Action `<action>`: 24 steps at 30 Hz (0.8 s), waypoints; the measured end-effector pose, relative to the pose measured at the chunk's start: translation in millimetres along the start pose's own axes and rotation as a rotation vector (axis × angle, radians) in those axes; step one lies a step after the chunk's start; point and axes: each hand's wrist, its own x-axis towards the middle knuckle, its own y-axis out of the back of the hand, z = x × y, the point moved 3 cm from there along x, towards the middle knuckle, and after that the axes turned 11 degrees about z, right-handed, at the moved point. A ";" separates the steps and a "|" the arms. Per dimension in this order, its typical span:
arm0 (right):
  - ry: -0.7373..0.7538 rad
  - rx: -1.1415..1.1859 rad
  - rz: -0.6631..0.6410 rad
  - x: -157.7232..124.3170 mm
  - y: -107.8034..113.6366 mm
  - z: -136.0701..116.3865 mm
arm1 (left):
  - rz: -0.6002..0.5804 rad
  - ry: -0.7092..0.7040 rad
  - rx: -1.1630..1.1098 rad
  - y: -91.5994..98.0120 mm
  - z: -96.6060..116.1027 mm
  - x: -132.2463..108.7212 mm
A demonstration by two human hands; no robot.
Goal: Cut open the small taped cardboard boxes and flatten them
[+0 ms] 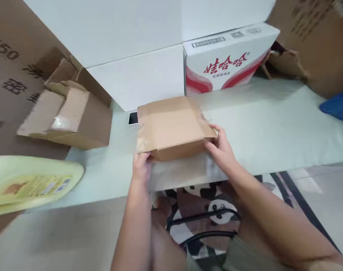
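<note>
A small brown cardboard box lies closed on the pale green table, just in front of me. My left hand grips its near left corner, fingers curled under the edge. At the near right corner my right hand holds the box, thumb and fingers pressed on its side. Torn tape shows along the box's right edge.
A phone lies behind the box. White cartons and a red-and-white printed carton stand at the back. An open brown box sits left, a yellow-green bottle near left, a blue object far right.
</note>
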 end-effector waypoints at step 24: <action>0.056 -0.040 0.030 2.6 0.9 7.0 | -0.029 0.005 0.091 -1.8 0.1 0.6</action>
